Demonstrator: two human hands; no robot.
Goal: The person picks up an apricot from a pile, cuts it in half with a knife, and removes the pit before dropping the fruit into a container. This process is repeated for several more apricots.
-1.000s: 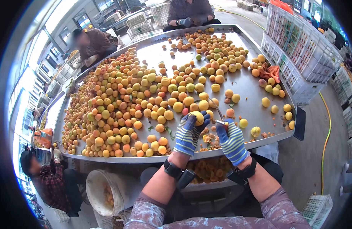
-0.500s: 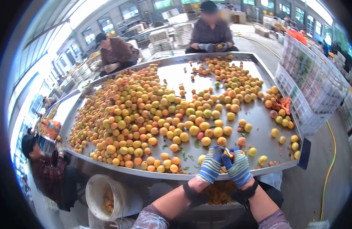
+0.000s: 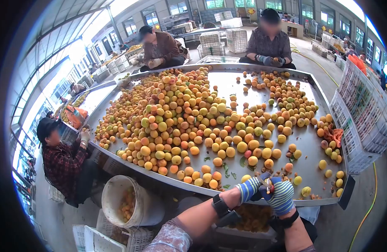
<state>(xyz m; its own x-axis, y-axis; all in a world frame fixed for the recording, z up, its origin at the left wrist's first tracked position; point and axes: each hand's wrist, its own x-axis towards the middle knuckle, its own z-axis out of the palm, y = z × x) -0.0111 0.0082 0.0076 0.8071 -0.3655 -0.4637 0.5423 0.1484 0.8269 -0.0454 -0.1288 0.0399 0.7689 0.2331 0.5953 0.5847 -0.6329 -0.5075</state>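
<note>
Both my hands wear blue, yellow and white striped gloves and meet over the near edge of a metal table (image 3: 206, 191). My left hand (image 3: 251, 189) is closed, its dark fingertips at a small thing with a metallic glint and some red (image 3: 269, 185) between the hands. My right hand (image 3: 281, 196) is closed around that same spot from the other side. What each one holds is too small and covered to name. A large heap of apricots (image 3: 168, 117) covers the table's left and middle. Single apricots (image 3: 306, 191) lie close to my right hand.
Below the table edge stand a white bucket (image 3: 149, 206) with fruit inside and a crate (image 3: 252, 233) of orange pieces. White crates (image 3: 361, 113) are stacked at the right. Co-workers sit across the table (image 3: 269, 42), at the far left (image 3: 164, 46) and at the left side (image 3: 63, 155).
My view has turned left, so the table appears shifted right and lower. My hands stay together at the table edge; the yellow-orange bit between them shows less, and a metallic glint appears.
</note>
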